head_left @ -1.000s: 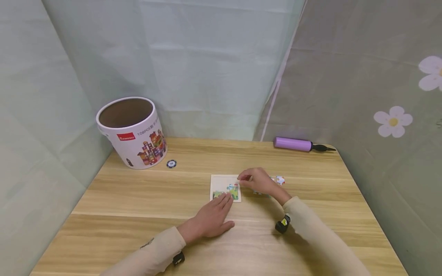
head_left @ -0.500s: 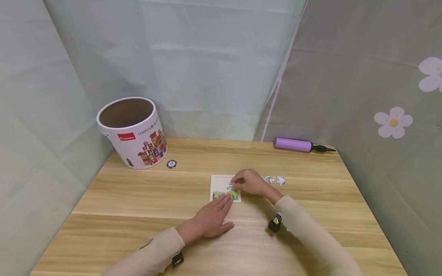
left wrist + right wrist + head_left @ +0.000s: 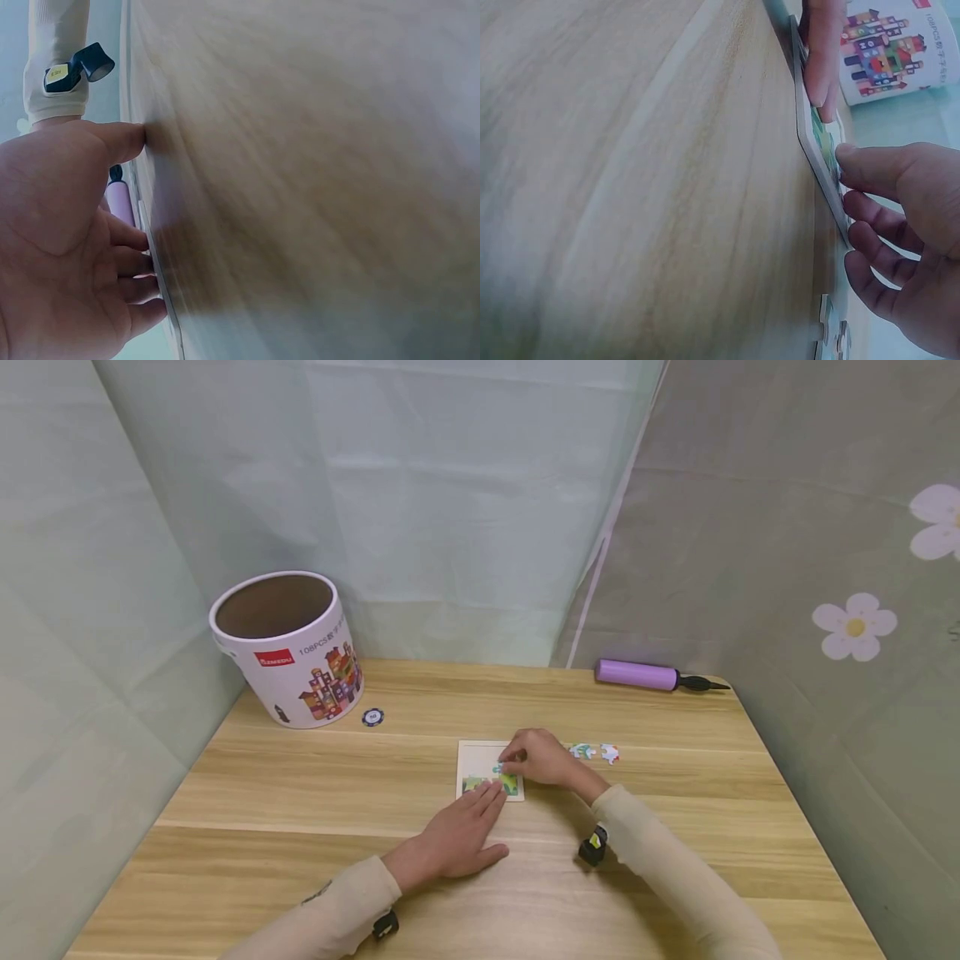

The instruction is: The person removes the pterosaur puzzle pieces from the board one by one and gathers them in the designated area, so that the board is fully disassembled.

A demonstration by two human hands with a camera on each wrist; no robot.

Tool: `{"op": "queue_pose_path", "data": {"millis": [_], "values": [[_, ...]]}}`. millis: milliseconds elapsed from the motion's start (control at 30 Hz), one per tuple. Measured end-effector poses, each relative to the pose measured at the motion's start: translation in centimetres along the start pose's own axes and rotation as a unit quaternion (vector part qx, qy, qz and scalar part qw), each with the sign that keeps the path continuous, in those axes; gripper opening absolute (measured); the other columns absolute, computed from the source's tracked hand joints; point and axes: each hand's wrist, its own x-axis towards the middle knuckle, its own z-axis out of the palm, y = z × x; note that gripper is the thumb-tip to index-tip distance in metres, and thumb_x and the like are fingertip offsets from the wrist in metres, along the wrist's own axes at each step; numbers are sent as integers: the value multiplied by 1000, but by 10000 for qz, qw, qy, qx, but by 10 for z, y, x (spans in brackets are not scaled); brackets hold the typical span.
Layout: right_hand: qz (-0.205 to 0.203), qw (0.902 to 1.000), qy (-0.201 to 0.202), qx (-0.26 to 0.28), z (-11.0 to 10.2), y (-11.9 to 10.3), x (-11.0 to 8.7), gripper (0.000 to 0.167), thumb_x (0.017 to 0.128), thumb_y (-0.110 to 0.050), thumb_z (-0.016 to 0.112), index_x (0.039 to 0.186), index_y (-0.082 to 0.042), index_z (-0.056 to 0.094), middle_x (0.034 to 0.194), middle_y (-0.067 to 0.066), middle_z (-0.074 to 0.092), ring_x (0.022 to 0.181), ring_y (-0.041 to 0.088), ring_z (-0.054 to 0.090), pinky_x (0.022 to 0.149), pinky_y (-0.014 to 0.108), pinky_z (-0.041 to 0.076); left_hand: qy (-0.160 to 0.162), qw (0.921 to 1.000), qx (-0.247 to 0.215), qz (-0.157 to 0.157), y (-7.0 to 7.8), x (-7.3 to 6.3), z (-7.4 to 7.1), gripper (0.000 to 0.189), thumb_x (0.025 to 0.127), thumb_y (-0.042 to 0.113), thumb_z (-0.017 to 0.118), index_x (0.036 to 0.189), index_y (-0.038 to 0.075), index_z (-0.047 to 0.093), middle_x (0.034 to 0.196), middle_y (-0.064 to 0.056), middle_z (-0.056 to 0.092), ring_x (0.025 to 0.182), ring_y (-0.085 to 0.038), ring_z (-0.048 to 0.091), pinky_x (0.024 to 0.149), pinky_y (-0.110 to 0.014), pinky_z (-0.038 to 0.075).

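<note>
A small square wooden puzzle board [image 3: 471, 755] lies on the table, with green picture pieces fitted along its near edge. My left hand [image 3: 463, 833] lies flat with its fingers straight, the tips resting on the board's near edge. Over the board's right side, my right hand [image 3: 542, 758] pinches a jigsaw piece [image 3: 498, 769], mostly hidden by the fingers, down at the board's surface. In the right wrist view the thumb [image 3: 866, 166] is right at the board's pieces and the other fingers are curled. Loose jigsaw pieces [image 3: 582, 751] lie to the right of this hand.
A white printed bucket [image 3: 300, 672] stands at the table's back left, with a round poker chip [image 3: 372, 717] beside it. A purple hand pump [image 3: 637, 674] lies along the back right edge. Fabric curtains enclose the table on the back and sides.
My right hand has moved left and slightly down, from the board's right edge onto its pieces. More of the loose pieces shows behind it. The left hand has stayed in place.
</note>
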Motion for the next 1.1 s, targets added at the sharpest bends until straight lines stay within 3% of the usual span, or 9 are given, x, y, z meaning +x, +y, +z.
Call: {"op": "queue_pose_path", "data": {"millis": [400, 667, 1100], "values": [[232, 9995, -14, 194, 0, -4, 0, 4, 88, -19, 81, 92, -18, 80, 85, -9, 68, 80, 6, 60, 77, 29, 51, -51, 9999, -72, -105, 1, -1, -1, 77, 103, 50, 50, 155, -5, 37, 163, -20, 35, 151, -33, 32, 123, -40, 29], [460, 9961, -73, 753, 0, -4, -1, 3, 91, -14, 78, 92, -15, 76, 87, -8, 73, 82, 5, 64, 80, 29, 55, -104, 9998, -114, -92, 2, 0, -5, 76, 102, 49, 51, 154, -6, 38, 162, -21, 36, 151, -33, 33, 122, -40, 30], [258, 9947, 163, 983, 0, 0, -4, 6, 94, -12, 74, 92, -17, 78, 86, -11, 74, 82, 4, 65, 81, 27, 55, -262, 9993, -102, -230, 1, 3, -3, 78, 102, 51, 49, 156, -4, 36, 164, -18, 32, 153, -32, 29, 124, -39, 27]]}}
